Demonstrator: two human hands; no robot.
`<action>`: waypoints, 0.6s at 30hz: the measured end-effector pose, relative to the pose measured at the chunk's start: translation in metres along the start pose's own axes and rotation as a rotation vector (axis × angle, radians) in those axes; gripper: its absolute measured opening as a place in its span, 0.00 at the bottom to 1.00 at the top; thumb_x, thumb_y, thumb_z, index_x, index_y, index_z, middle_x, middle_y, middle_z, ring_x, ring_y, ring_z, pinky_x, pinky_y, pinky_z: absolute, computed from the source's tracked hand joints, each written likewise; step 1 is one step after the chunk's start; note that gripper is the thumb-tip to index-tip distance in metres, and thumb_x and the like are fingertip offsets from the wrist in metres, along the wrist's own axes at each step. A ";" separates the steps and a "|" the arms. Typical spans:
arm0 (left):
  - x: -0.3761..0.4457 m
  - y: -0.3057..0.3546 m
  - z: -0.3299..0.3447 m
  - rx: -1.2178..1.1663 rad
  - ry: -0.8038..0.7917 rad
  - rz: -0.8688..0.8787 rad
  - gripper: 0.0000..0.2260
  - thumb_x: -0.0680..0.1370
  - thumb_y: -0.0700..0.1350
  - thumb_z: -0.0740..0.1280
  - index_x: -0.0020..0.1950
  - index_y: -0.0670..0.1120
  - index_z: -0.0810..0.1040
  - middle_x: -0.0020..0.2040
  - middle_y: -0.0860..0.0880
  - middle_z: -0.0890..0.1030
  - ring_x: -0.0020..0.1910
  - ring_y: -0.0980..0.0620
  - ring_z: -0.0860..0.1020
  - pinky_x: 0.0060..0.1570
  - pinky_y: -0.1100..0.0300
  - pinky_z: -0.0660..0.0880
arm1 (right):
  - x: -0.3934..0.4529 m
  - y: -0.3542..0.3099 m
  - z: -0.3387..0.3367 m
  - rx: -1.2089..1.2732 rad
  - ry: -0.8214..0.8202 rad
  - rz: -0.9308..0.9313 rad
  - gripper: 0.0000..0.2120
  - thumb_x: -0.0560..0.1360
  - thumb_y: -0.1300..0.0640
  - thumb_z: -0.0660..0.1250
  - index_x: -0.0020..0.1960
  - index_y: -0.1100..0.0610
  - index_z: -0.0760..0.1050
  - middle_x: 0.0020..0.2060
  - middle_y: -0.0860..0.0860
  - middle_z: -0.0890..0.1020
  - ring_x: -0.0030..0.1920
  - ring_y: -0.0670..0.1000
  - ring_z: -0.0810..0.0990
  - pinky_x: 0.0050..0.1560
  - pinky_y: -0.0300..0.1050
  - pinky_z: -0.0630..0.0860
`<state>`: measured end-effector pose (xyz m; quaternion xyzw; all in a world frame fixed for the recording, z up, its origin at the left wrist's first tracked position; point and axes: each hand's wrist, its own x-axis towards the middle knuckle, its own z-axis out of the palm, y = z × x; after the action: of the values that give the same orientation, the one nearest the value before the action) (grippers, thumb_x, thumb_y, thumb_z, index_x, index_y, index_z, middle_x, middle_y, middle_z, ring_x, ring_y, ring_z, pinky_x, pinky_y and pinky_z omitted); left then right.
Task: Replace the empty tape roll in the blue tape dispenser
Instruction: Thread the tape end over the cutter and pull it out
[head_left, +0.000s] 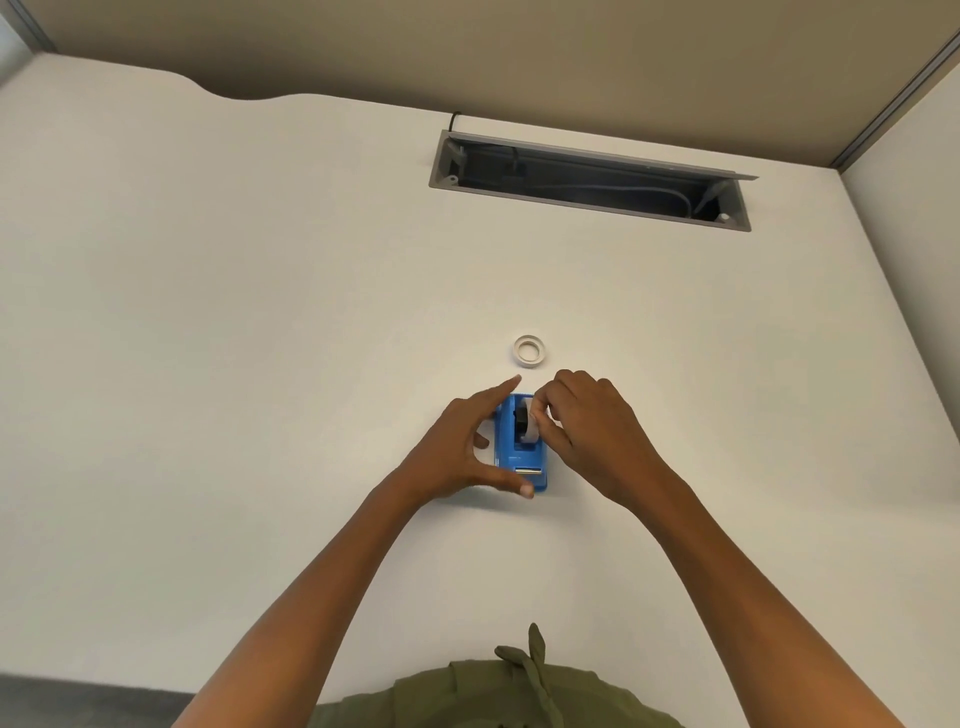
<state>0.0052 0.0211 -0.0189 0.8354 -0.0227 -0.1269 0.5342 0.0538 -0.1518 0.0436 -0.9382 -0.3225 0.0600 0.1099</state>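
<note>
Blue tape dispenser (521, 452) sits mid-bench, long axis near-to-far; left hand (464, 448) spread open, bracing its left side; right hand (592, 436) fingers (540, 410) pinched on white tape roll (531, 423) seated at far end; spare ring (529, 351) lies just beyond, untouched; cutter at near end.
</note>
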 end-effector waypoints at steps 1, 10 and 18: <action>-0.001 -0.002 0.000 0.010 -0.023 -0.012 0.51 0.55 0.63 0.78 0.71 0.67 0.54 0.59 0.70 0.64 0.56 0.72 0.66 0.46 0.80 0.68 | -0.001 -0.001 0.000 0.002 -0.009 0.001 0.11 0.81 0.54 0.53 0.52 0.58 0.73 0.46 0.53 0.77 0.46 0.53 0.72 0.49 0.46 0.66; -0.002 -0.007 0.003 0.064 0.006 0.013 0.47 0.57 0.53 0.81 0.64 0.72 0.53 0.56 0.73 0.63 0.55 0.76 0.63 0.45 0.81 0.66 | -0.013 -0.003 0.006 -0.023 0.017 -0.025 0.10 0.80 0.57 0.55 0.52 0.58 0.74 0.45 0.53 0.77 0.45 0.54 0.73 0.48 0.47 0.66; -0.002 -0.008 0.003 0.065 0.002 0.037 0.49 0.58 0.54 0.80 0.64 0.77 0.50 0.58 0.75 0.62 0.55 0.73 0.64 0.45 0.81 0.66 | -0.025 -0.011 0.008 -0.069 0.171 -0.037 0.01 0.72 0.64 0.68 0.43 0.62 0.77 0.34 0.56 0.78 0.34 0.58 0.76 0.36 0.50 0.72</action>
<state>0.0013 0.0222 -0.0265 0.8520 -0.0416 -0.1153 0.5090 0.0264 -0.1578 0.0393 -0.9371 -0.3310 -0.0337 0.1058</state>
